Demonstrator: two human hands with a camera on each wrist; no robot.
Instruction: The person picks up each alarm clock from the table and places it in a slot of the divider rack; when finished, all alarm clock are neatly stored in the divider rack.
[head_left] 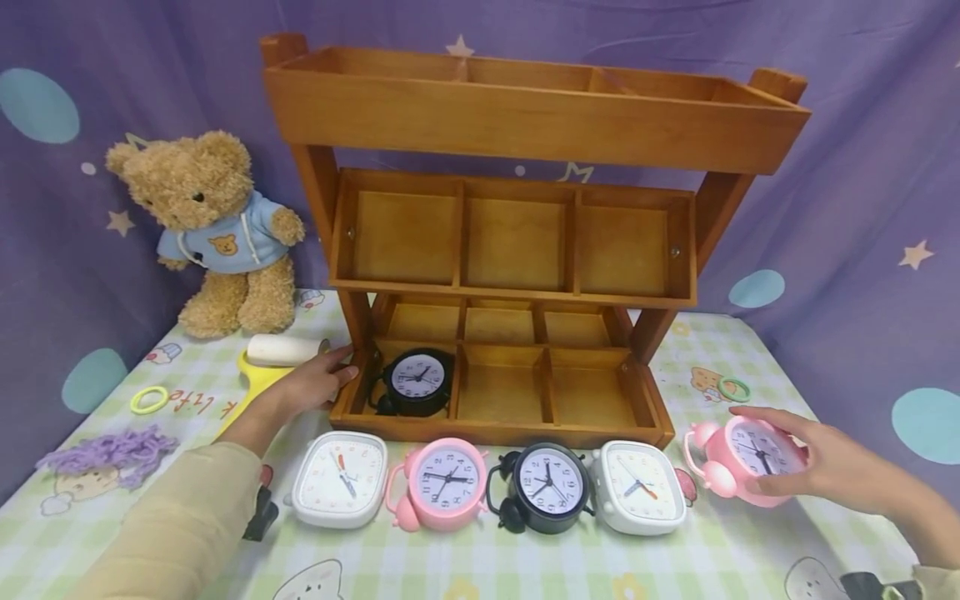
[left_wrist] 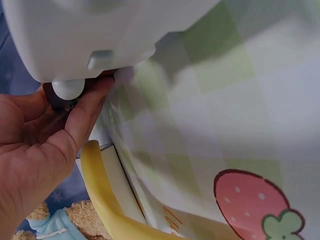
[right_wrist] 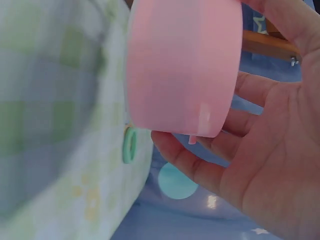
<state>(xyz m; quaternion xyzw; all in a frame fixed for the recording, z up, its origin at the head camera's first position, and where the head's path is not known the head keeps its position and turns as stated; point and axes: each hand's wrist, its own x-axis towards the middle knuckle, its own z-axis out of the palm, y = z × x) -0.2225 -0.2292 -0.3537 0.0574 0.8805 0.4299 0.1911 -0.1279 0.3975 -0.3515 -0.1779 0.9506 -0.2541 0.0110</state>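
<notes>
A wooden tiered shelf (head_left: 517, 125) with open compartments stands on the checked cloth. A black alarm clock (head_left: 416, 382) lies in its lowest front-left compartment. My left hand (head_left: 322, 379) rests with relaxed fingers against the shelf's left front corner; in the left wrist view the fingers (left_wrist: 85, 115) lie straight and hold nothing. My right hand (head_left: 806, 458) grips a pink twin-bell clock (head_left: 742, 454) at the right, and its fingers (right_wrist: 200, 160) curl under the pink casing (right_wrist: 180, 65). In front of the shelf lie a white clock (head_left: 341, 479), a pink clock (head_left: 442, 483), a black clock (head_left: 543, 487) and another white clock (head_left: 637, 487).
A teddy bear (head_left: 217, 225) sits at the back left. A lint roller (head_left: 281, 350) with a yellow handle (left_wrist: 100, 195) lies beside my left hand. A yellow ring (head_left: 149, 400) and purple yarn (head_left: 112, 450) lie far left; a green ring (head_left: 733, 388) lies right.
</notes>
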